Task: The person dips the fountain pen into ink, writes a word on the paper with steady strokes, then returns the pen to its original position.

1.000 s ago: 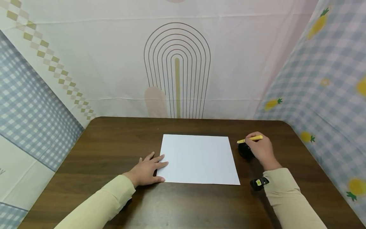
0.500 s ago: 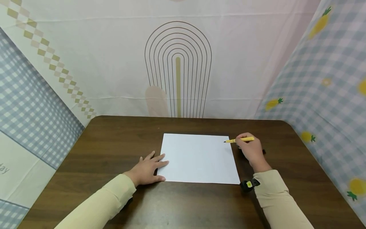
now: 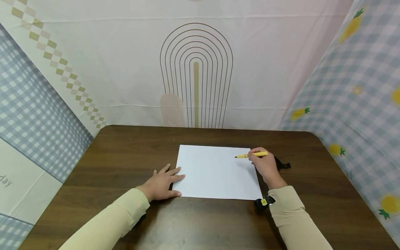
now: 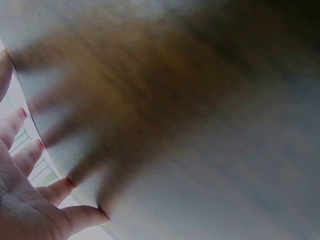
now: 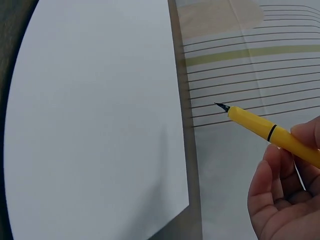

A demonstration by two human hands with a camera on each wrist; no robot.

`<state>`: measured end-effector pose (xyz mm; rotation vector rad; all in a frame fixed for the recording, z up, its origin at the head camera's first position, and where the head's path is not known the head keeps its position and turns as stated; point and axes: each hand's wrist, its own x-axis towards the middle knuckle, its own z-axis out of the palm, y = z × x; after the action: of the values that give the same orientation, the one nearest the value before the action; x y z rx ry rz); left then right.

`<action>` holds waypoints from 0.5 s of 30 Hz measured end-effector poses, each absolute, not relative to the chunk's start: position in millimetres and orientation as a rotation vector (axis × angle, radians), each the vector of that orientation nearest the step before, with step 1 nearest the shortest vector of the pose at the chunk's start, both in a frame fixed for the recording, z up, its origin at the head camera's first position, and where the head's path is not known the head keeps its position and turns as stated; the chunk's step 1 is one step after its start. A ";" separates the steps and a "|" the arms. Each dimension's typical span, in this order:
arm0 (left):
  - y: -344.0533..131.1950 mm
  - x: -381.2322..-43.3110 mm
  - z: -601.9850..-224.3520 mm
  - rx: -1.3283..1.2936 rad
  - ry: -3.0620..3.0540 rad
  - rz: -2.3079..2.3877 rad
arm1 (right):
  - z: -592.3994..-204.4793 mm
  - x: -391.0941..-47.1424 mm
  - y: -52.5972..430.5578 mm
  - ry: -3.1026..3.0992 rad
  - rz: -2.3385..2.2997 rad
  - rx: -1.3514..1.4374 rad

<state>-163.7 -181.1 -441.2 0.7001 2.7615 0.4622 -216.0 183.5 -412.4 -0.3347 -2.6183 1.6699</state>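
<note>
White paper (image 3: 215, 173) lies flat near the center of the frame, below the middle. White cloth (image 3: 125, 69) hangs behind, filling the upper part of the frame, with nested arch lines around an olive stripe at upper center and a band of olive and beige diamonds slanting down from the upper left. Brown wood-grain counter (image 3: 200, 222) spreads across the lower half, its far corners rounded and a soft gleam at lower center. Blue-and-white checked cloth (image 3: 340, 80) drapes the right side, printed with yellow pineapples; more checked cloth (image 3: 34, 93) slopes down the left edge.

Two cream sleeves (image 3: 109, 218) reach in from the bottom. The left hand (image 3: 160, 183) rests at the sheet's left edge, its fingers spread and straight. The right hand (image 3: 265, 166) is at the sheet's upper right corner, its fingers pinching a yellow pen (image 3: 242, 156); the nib points left, raised above the sheet. A black object (image 3: 283, 165) sits just right of that hand, partly hidden by it.
</note>
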 end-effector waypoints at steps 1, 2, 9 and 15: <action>-181.1 -163.7 -441.1 0.698 2.761 0.462 | -413.4 -216.5 181.8 -2.625 1.664 -0.334; -181.0 -163.8 -441.1 0.697 2.762 0.459 | -414.1 -216.8 180.2 -2.627 1.661 -0.333; -181.0 -164.5 -441.6 0.690 2.764 0.451 | -417.2 -219.7 171.3 -2.639 1.699 -0.333; -181.0 -164.1 -441.3 0.689 2.762 0.442 | -418.1 -221.2 165.7 -2.691 1.698 -0.347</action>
<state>-164.1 -181.0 -441.3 0.6892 2.7622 0.4423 -221.2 165.7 -418.1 -0.3466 -2.6906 1.6978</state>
